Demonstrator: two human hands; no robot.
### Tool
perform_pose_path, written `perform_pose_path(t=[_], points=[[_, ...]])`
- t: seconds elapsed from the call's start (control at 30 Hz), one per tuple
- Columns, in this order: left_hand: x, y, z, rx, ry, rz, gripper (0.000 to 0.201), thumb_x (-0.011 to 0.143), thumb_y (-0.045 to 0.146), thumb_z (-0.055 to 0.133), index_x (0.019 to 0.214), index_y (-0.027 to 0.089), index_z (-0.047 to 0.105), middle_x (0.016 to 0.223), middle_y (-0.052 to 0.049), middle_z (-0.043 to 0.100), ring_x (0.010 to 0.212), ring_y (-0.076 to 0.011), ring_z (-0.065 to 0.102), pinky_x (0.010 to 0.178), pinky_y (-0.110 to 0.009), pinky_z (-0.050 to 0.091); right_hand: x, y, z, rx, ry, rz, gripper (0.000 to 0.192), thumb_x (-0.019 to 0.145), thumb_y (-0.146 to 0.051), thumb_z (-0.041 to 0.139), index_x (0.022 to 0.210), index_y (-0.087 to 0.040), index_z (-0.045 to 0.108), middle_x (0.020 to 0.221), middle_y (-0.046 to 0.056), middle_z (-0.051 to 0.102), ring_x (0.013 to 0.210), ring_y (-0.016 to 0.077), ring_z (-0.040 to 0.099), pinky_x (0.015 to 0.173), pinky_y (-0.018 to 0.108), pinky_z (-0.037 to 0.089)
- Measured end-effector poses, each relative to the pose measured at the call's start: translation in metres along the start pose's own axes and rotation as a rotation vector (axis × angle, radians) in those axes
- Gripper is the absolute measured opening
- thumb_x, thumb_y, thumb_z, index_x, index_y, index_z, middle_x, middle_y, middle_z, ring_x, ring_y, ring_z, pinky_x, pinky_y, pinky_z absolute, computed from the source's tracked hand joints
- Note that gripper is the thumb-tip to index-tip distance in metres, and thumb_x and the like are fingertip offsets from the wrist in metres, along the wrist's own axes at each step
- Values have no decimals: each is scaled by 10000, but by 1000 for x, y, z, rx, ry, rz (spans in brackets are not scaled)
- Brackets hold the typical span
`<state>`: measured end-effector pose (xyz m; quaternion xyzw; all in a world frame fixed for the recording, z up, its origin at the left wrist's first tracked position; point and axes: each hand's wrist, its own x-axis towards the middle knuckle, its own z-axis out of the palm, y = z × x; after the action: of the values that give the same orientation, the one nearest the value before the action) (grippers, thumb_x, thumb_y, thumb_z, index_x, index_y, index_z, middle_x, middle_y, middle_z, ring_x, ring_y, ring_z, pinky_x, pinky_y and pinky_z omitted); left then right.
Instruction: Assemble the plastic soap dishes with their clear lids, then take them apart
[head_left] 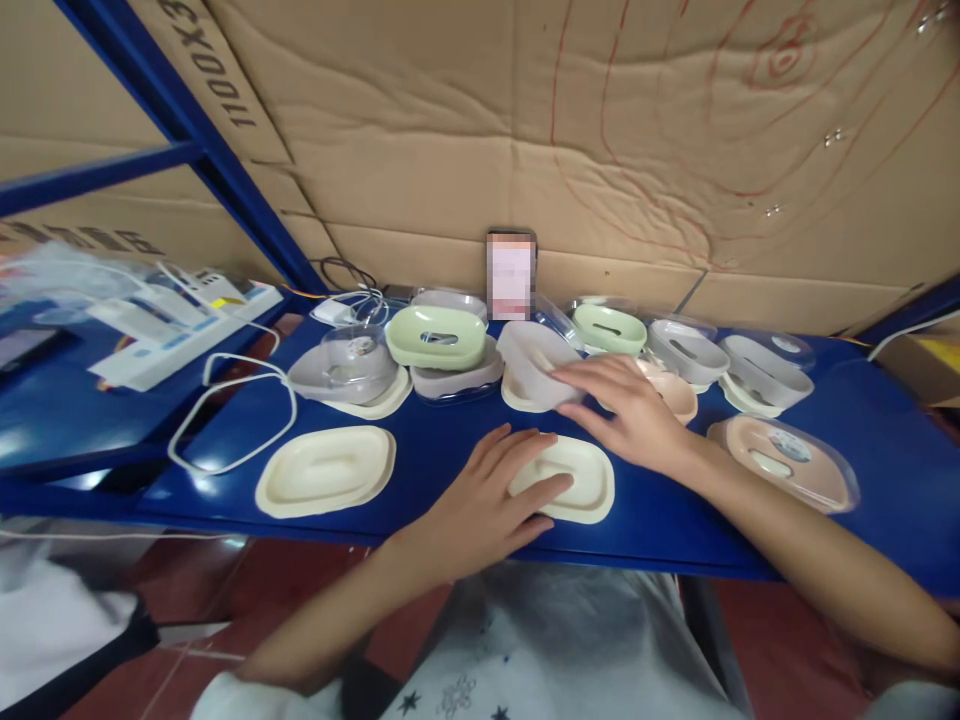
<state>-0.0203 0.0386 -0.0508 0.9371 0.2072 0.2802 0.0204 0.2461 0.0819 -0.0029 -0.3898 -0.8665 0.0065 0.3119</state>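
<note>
Cream plastic is what I see under my left hand (491, 505): an oval soap-dish tray (576, 478) with a raised middle and a flat rim, lying on the blue shelf (450, 440) near its front edge. My fingers lie flat and slightly spread over the tray's left half, pressing on it rather than gripping it. My right hand (626, 410) reaches just past it, fingers loosely extended and resting on a translucent white dish (534, 362) that tilts against a cream piece behind the tray; I cannot tell whether the thumb hooks under it. A second cream tray (326, 470) of the same shape lies well apart to the left, beside a looped white cable (225, 420). Behind, I see a row of similar dishes, among them a pale green dish (436, 337) with a slot in its top. A pinkish tray under a clear lid (784, 462) sits to the right of my right forearm.
</note>
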Motion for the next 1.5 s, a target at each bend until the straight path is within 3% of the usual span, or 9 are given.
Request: perform_pose_path(t=[0.13, 0.27, 0.63, 0.77, 0.9, 1.03, 1.13, 1.33, 1.5], points=[[-3, -6, -7, 91, 122, -34, 576, 985, 303, 777, 1511, 311, 542, 1663, -169, 428, 1519, -382, 480, 1251, -679, 412, -65, -22, -27, 105, -106, -25, 441, 1069, -244, 635, 1503, -324, 625, 1405, 54, 735, 1357, 261, 661, 1135, 516, 557], [-2, -11, -8, 38, 22, -78, 543, 999, 355, 765, 1486, 238, 553, 1606, -186, 498, 1511, -376, 494, 1240, -635, 463, -109, -32, -24, 198, -197, 39, 468, 1072, -159, 587, 1520, -295, 601, 1478, 65, 686, 1478, 250, 569, 1163, 505, 586], [0, -14, -5, 47, -117, -24, 190, 1021, 355, 732, 1116, 198, 682, 1173, -86, 707, 1213, -289, 637, 1014, -447, 588, -103, -41, -1, 12, -226, -37, 423, 1065, -280, 642, 1484, -223, 645, 1426, 111, 701, 1488, 282, 559, 1235, 538, 524], [0, -13, -4, -10, -122, -34, 176, 1033, 348, 707, 1104, 190, 679, 1194, -93, 695, 1222, -291, 632, 1025, -446, 572, -77, -35, -12, -53, -203, -81, 358, 1085, -314, 601, 1423, -241, 691, 1416, 98, 718, 1412, 284, 620, 1198, 548, 529], [0, -11, -4, -59, -93, -13, 158, 1031, 313, 664, 1122, 188, 695, 1169, -89, 704, 1200, -285, 646, 1014, -438, 565, -9, -19, -1, -229, -120, 102, 374, 1114, -373, 522, 1391, -197, 701, 1426, 145, 700, 1346, 326, 650, 1129, 535, 538], [0, -9, -6, -76, -95, 33, 163, 1029, 300, 652, 1133, 188, 708, 1156, -85, 714, 1136, -268, 668, 976, -424, 578, 60, -2, 35, -424, -327, 403, 721, 1037, -598, 618, 1596, -158, 501, 1611, 239, 516, 1366, 442, 608, 1073, 612, 529], [-1, -9, -8, -76, -100, 47, 170, 1032, 300, 657, 1148, 188, 710, 1170, -92, 711, 1125, -262, 673, 981, -428, 587, 79, 6, 47, -416, -423, 541, 692, 1045, -580, 596, 1587, -161, 499, 1525, 230, 588, 1235, 418, 687, 1028, 588, 550], [-3, -7, -8, -70, 15, -25, 281, 961, 289, 729, 1221, 196, 680, 1573, -189, 479, 1527, -397, 436, 1254, -632, 417, 6, -7, 2, -190, -117, 247, 544, 1074, -432, 576, 1566, -204, 530, 1604, 167, 546, 1492, 375, 522, 1221, 582, 465], [-4, -9, -5, -94, 40, -50, 552, 1009, 358, 712, 1493, 199, 500, 1702, -234, 311, 1627, -415, 308, 1281, -676, 382, -84, -40, -21, 46, -234, 57, 638, 1078, -347, 612, 1676, -278, 399, 1757, 101, 356, 1649, 320, 305, 1302, 565, 406]])
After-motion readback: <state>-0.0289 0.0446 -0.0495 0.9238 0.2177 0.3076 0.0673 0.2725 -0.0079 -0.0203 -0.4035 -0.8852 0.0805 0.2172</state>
